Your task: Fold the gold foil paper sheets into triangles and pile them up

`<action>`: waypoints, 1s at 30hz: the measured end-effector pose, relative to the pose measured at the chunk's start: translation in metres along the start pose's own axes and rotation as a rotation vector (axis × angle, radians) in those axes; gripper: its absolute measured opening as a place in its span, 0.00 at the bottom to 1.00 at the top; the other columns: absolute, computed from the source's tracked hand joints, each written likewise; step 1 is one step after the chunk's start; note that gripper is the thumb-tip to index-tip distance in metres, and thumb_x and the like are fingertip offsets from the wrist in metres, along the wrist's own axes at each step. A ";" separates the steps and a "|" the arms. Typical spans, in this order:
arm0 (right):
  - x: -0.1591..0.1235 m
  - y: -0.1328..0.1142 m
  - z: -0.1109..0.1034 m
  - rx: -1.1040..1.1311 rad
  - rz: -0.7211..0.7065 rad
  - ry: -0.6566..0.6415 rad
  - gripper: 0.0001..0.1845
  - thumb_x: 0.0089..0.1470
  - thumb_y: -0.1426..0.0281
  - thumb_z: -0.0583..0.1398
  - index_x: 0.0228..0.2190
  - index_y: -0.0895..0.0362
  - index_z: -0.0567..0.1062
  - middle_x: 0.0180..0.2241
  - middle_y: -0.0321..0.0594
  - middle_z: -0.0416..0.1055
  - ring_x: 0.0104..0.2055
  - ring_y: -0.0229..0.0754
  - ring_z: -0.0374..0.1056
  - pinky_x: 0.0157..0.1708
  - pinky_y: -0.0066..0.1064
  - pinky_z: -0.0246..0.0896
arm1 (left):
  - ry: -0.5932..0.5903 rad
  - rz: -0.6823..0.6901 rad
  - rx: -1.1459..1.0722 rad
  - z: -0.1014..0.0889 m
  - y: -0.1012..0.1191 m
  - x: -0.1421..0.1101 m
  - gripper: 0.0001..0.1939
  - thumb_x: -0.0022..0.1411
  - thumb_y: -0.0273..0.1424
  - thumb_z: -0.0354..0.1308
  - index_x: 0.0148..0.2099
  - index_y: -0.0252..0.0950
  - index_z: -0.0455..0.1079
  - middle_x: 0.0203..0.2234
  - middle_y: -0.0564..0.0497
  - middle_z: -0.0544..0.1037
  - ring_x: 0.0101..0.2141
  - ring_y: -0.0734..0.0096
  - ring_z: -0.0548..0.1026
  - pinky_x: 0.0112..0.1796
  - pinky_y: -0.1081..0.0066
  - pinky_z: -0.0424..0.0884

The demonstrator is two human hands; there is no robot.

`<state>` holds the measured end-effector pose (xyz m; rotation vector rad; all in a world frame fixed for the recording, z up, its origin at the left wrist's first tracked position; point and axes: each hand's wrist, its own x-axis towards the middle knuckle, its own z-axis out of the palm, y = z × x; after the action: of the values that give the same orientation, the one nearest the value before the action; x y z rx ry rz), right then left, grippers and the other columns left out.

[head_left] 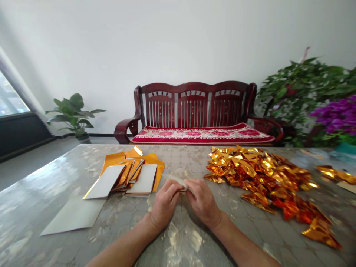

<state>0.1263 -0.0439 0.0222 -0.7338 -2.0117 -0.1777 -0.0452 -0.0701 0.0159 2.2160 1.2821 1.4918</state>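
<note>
Both hands meet over the middle of the table, pinching one small piece of pale-backed paper (178, 180). My left hand (166, 202) grips its left side between thumb and fingers. On the right side, my right hand (202, 202) holds it the same way. The fingers cover most of the paper, so its folds are hard to make out. Left of my hands lies a loose stack of gold foil paper sheets (126, 171), some with the pale side up. A heap of folded gold foil pieces (250, 167) spreads out to the right.
A single pale sheet (75, 215) lies flat at the table's left. Clear plastic (308, 155) and more foil sit at the right edge of the patterned table (172, 241). Beyond it stand a wooden bench (191, 111), a potted plant (73, 113) and purple flowers (338, 115).
</note>
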 end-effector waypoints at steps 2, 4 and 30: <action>0.002 0.003 -0.005 -0.051 0.055 -0.018 0.11 0.62 0.72 0.55 0.46 0.56 0.72 0.40 0.45 0.75 0.44 0.44 0.68 0.46 0.37 0.61 | 0.063 -0.019 -0.058 0.000 -0.005 0.002 0.09 0.63 0.22 0.50 0.38 0.37 0.70 0.34 0.50 0.74 0.39 0.71 0.73 0.42 0.70 0.71; 0.004 0.007 -0.010 -0.096 0.083 -0.068 0.07 0.62 0.70 0.56 0.39 0.55 0.74 0.37 0.42 0.76 0.42 0.44 0.67 0.45 0.37 0.58 | 0.100 -0.052 -0.118 0.001 -0.011 0.005 0.08 0.61 0.21 0.51 0.36 0.37 0.69 0.34 0.51 0.75 0.39 0.71 0.73 0.42 0.69 0.70; -0.004 0.028 -0.005 -0.272 0.102 -0.564 0.08 0.61 0.70 0.58 0.31 0.54 0.76 0.32 0.39 0.71 0.40 0.43 0.64 0.39 0.33 0.53 | -0.396 -0.058 0.649 -0.003 -0.022 0.007 0.11 0.70 0.30 0.48 0.37 0.38 0.70 0.31 0.50 0.74 0.37 0.65 0.69 0.39 0.68 0.63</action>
<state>0.1472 -0.0246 0.0170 -1.1543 -2.5032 -0.2024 -0.0587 -0.0525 0.0094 2.6206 1.8334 0.5948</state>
